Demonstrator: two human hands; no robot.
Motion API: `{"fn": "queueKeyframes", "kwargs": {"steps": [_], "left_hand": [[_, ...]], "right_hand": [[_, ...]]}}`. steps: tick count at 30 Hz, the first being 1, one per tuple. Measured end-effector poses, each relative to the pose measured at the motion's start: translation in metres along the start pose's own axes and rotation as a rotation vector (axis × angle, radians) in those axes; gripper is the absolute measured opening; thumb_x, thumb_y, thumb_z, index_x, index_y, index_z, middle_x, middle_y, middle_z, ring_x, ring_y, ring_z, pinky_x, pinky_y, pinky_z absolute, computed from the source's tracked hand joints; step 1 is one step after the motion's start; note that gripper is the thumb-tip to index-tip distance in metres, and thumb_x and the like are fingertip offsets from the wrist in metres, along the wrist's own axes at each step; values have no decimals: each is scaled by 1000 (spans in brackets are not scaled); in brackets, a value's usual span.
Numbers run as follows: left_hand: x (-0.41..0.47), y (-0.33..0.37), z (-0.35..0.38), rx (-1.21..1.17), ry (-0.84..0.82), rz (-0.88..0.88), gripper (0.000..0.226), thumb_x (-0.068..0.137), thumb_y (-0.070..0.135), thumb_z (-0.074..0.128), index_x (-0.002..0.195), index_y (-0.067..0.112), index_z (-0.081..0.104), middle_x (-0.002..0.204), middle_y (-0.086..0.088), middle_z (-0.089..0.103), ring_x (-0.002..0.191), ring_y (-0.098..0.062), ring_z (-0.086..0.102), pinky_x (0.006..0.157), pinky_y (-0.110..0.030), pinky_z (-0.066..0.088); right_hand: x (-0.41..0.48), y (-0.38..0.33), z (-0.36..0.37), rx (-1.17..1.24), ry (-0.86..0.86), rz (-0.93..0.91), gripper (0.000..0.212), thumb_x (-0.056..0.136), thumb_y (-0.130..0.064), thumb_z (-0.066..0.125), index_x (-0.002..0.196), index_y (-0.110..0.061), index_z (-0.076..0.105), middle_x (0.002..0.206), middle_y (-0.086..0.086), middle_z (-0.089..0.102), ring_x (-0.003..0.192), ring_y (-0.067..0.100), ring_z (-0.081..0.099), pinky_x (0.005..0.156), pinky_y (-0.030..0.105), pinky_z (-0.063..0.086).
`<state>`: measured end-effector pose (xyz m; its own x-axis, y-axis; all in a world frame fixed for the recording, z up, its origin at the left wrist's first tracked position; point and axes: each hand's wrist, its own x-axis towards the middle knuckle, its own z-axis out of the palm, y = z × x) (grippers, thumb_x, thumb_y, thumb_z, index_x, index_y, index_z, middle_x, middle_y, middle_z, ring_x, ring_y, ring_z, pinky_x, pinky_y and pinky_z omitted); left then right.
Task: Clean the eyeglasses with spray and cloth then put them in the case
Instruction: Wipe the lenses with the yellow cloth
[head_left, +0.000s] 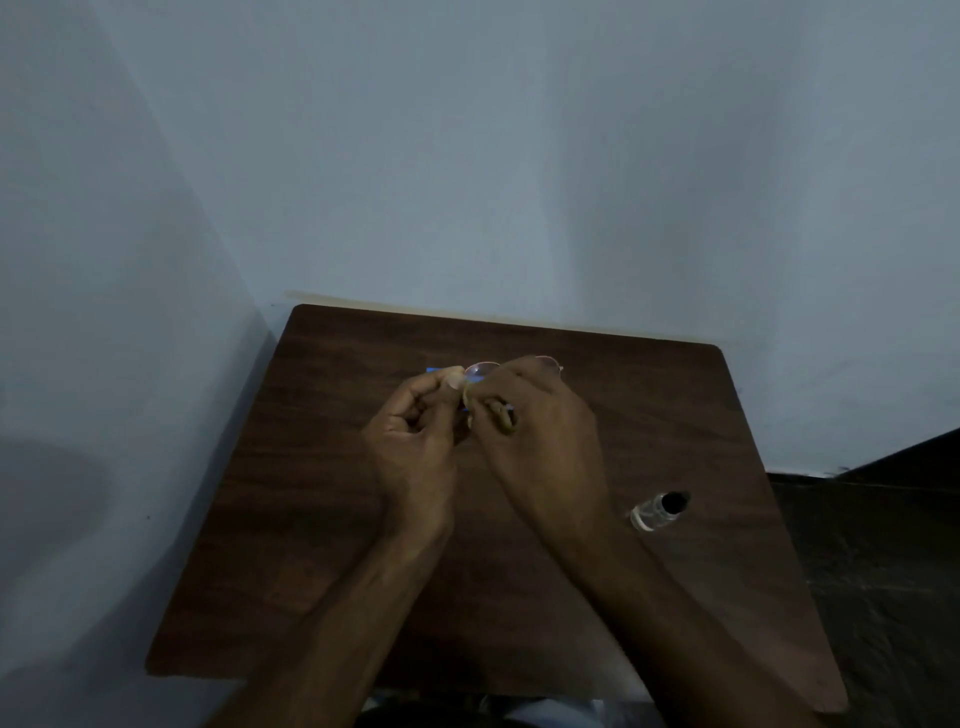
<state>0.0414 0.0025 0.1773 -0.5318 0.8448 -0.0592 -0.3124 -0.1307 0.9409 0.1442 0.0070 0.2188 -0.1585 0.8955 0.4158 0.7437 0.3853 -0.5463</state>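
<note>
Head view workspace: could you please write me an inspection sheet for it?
Surface: dark wood table, dimly lit.
Job's things: eyeglasses held up between both hands; spray bottle, clear with a black cap, on the table at right; blue item behind the hands, case or cloth unclear.
Clutter: nothing seen.
Grips: left hand and right hand both pinch the eyeglasses.
Cables: nothing seen.
Surroundings: pale walls meeting in a corner; dark floor at right.
</note>
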Motion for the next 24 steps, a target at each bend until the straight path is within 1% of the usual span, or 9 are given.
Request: {"fn": "queueKeyframes", "kwargs": {"steps": [3, 5, 8, 10, 12, 14, 18, 21, 24], "left_hand": [[5, -2, 1, -35, 22, -28, 13, 98, 5, 69, 108, 0, 75, 92, -7, 81, 88, -22, 79, 71, -31, 64], [6, 0, 2, -18, 18, -28, 13, 98, 8, 69, 108, 5, 76, 97, -6, 81, 93, -24, 79, 73, -32, 65], [10, -1, 0, -36, 30, -45, 9, 97, 9, 71, 103, 9, 77, 91, -1, 81, 87, -18, 78, 71, -30, 63], [13, -3, -1, -24, 41, -39, 11, 96, 11, 72, 105, 8, 78, 95, -6, 81, 91, -26, 78, 74, -36, 63], [12, -3, 2, -31, 30, -38, 14, 96, 12, 72, 107, 6, 78, 99, -13, 80, 95, -32, 78, 76, -38, 64], [11, -2, 2, -39, 21, -39, 15, 97, 9, 70, 109, 2, 76, 98, -14, 80, 94, -29, 79, 75, -36, 65], [12, -2, -2, 11, -14, 29, 12, 98, 7, 70, 107, 1, 77, 97, -12, 80, 95, -29, 78, 79, -40, 65], [12, -2, 0, 32, -36, 68, 15, 99, 5, 69, 107, -5, 74, 95, -16, 79, 92, -30, 79, 80, -42, 65], [12, -2, -1, 49, -39, 102, 16, 98, 7, 70, 107, -5, 75, 97, -14, 79, 93, -27, 79, 80, -43, 65]], "right_hand": [[6, 16, 4, -50, 92, 32, 4, 86, -9, 74, 89, -12, 75, 102, 4, 66, 87, 14, 62, 71, 26, 50], [16, 19, 3, -69, 157, 47, 5, 87, -11, 71, 91, -9, 74, 101, 7, 66, 83, 12, 59, 68, 29, 53], [7, 6, 7, -45, 67, -43, 10, 90, -18, 65, 90, -12, 72, 101, 4, 65, 87, 13, 58, 69, 26, 46], [3, 8, 9, -42, 35, -72, 12, 91, -20, 62, 88, -13, 71, 101, 2, 64, 92, 16, 60, 70, 28, 48], [14, 20, 7, -52, 105, -23, 13, 90, -18, 61, 88, -11, 72, 100, 3, 64, 89, 16, 61, 70, 30, 51], [25, 21, 5, -46, 155, 8, 5, 88, -13, 69, 89, -9, 73, 98, 4, 65, 85, 16, 62, 70, 28, 51], [20, 9, 7, 20, 61, -65, 2, 88, -11, 72, 88, -12, 74, 100, -1, 65, 87, 12, 62, 72, 24, 49], [33, 21, 7, 16, 147, 51, 6, 87, -7, 76, 87, -12, 75, 96, -1, 66, 83, 4, 56, 72, 12, 45], [31, 13, 7, 55, 99, 36, 4, 89, -12, 76, 87, -16, 76, 96, -4, 65, 83, 2, 57, 71, 13, 45]]}}
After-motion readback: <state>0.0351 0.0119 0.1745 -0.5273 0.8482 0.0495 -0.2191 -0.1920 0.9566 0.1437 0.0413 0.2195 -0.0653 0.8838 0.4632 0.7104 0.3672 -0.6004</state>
